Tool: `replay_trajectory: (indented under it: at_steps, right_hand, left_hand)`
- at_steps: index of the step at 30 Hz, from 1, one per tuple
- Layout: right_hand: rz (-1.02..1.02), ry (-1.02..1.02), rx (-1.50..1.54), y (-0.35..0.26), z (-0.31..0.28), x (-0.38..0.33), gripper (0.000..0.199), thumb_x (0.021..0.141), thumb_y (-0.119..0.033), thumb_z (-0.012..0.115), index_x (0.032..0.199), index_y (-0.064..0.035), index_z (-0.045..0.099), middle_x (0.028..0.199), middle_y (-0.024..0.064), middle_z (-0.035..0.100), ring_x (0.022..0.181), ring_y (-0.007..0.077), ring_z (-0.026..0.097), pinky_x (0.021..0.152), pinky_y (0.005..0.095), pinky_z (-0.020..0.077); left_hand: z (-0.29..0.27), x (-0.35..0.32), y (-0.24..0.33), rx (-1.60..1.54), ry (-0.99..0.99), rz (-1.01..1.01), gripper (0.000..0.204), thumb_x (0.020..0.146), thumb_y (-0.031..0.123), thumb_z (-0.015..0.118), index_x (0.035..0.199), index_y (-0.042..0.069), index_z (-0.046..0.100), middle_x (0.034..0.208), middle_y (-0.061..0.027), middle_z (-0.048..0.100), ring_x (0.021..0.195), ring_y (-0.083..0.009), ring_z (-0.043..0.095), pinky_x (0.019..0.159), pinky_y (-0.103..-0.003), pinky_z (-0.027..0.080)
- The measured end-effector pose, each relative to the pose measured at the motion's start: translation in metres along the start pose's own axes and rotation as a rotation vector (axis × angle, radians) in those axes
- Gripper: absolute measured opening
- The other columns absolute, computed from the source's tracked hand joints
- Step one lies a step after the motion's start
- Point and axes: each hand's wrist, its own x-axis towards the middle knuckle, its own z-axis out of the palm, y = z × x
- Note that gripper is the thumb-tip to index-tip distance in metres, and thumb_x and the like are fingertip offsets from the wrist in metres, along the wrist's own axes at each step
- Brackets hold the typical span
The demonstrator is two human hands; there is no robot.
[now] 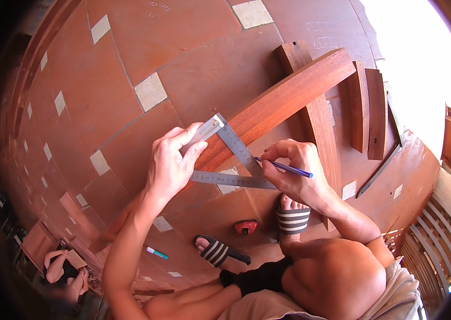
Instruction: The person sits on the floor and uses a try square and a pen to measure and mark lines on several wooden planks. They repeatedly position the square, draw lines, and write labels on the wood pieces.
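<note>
My left hand (169,157) is closed on the stock of a metal carpenter's square (236,143), thumb and fingers pinching it against a long reddish-brown wooden beam (289,96). One graduated blade crosses the beam; a second one slants below it toward my right hand. In my right hand (303,173) is a blue pen (296,169), its tip beside the blade's edge near the beam's near side. The fingers partly cover where the blades meet. Running away to the upper right, the beam rests across another timber (321,128).
Shorter wood pieces (376,114) and a dark metal angle (380,172) lie at the right. On the tiled floor are a red tape measure (246,226) and a teal-and-white marker (157,252). My sandalled feet (292,217) are close by. Another person (63,272) sits at lower left.
</note>
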Motion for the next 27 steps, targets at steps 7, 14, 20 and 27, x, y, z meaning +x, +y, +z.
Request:
replay_trajectory:
  at_steps: [7, 14, 20, 27]
  right_hand:
    - [-0.014, 0.095, 0.207, -0.018, -0.029, -0.010, 0.015, 0.096, -0.011, 0.077, 0.097, 0.0042, 0.076, 0.080, 0.0023, 0.074, 0.073, 0.0049, 0.063, 0.067, 0.0238, 0.0527]
    - [-0.259, 0.146, 0.311, -0.044, -0.036, 0.018, 0.018, 0.098, -0.014, 0.076, 0.101, 0.0042, 0.078, 0.082, 0.0032, 0.075, 0.076, 0.0067, 0.067, 0.072, 0.0248, 0.0557]
    - [-0.521, 0.061, 0.170, -0.086, -0.038, 0.033, 0.020, 0.100, -0.015, 0.077, 0.108, 0.0035, 0.078, 0.087, 0.0010, 0.074, 0.080, 0.0058, 0.064, 0.075, 0.0234, 0.0526]
    - [-0.836, -0.037, -0.213, -0.186, -0.007, -0.010, 0.014, 0.099, -0.011, 0.074, 0.103, 0.0030, 0.076, 0.090, 0.0075, 0.075, 0.081, 0.0152, 0.068, 0.079, 0.0323, 0.0556]
  left_hand:
    - [-0.084, -0.059, -0.040, 0.157, 0.179, -0.102, 0.039, 0.102, 0.019, 0.075, 0.137, 0.001, 0.072, 0.093, -0.0116, 0.072, 0.085, -0.0162, 0.065, 0.082, -0.034, 0.053]
    - [-0.213, -0.281, -0.058, 0.267, 0.453, -0.513, 0.047, 0.106, 0.018, 0.073, 0.147, -0.002, 0.065, 0.129, -0.0061, 0.077, 0.116, -0.0114, 0.065, 0.105, -0.029, 0.049]
    - [-0.238, -0.489, -0.072, 0.234, 0.667, -0.747, 0.047, 0.107, 0.016, 0.071, 0.151, -0.001, 0.063, 0.118, -0.0052, 0.073, 0.109, -0.0101, 0.062, 0.101, -0.029, 0.050]
    - [-0.229, -0.561, -0.101, 0.238, 0.726, -0.699, 0.044, 0.107, 0.014, 0.071, 0.146, -0.004, 0.066, 0.124, -0.0044, 0.075, 0.110, -0.0106, 0.063, 0.101, -0.027, 0.050]
